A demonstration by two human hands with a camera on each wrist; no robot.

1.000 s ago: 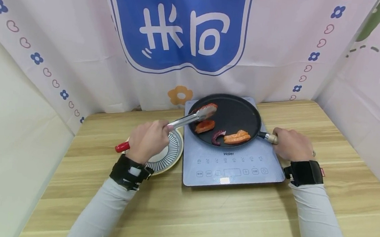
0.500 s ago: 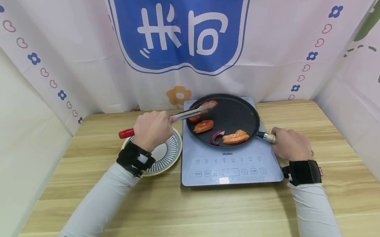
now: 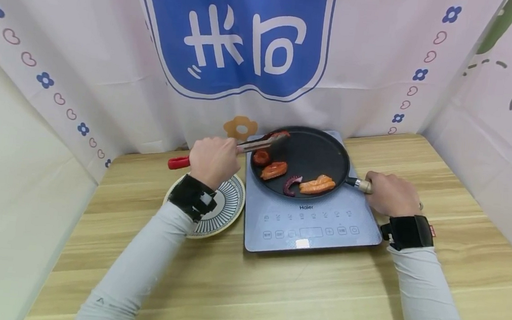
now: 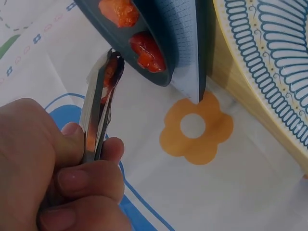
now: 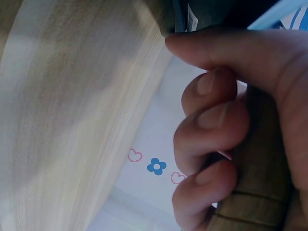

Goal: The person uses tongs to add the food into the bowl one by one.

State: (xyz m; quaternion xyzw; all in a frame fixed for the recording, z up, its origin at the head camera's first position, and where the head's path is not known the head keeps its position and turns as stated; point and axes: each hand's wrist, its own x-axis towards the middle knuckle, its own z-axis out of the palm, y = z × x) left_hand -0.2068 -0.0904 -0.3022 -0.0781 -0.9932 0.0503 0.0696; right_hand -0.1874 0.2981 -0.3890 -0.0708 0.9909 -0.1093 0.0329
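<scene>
My left hand (image 3: 214, 162) holds metal tongs (image 3: 253, 145) with a red handle end, reaching over the left part of a black frying pan (image 3: 317, 158). In the left wrist view, a reddish food piece (image 4: 109, 74) lies between the tong tips, close to the pan's rim. In the pan are a glossy red piece (image 3: 261, 158), an orange-red piece (image 3: 274, 170), a purple octopus tentacle (image 3: 291, 185) and an orange salmon piece (image 3: 318, 185). My right hand (image 3: 392, 195) grips the pan's wooden handle (image 5: 260, 163), fingers curled round it.
Under the pan is a flat induction cooker (image 3: 313, 238). A patterned plate (image 3: 228, 213) stands left of it, partly beneath my left forearm. Behind the wooden table (image 3: 290, 295) hangs a printed cloth (image 3: 361, 52).
My left hand has moved up and right with the tongs, toward the pan's far left rim. The glossy red piece now shows uncovered below the tongs. My right hand stays on the handle.
</scene>
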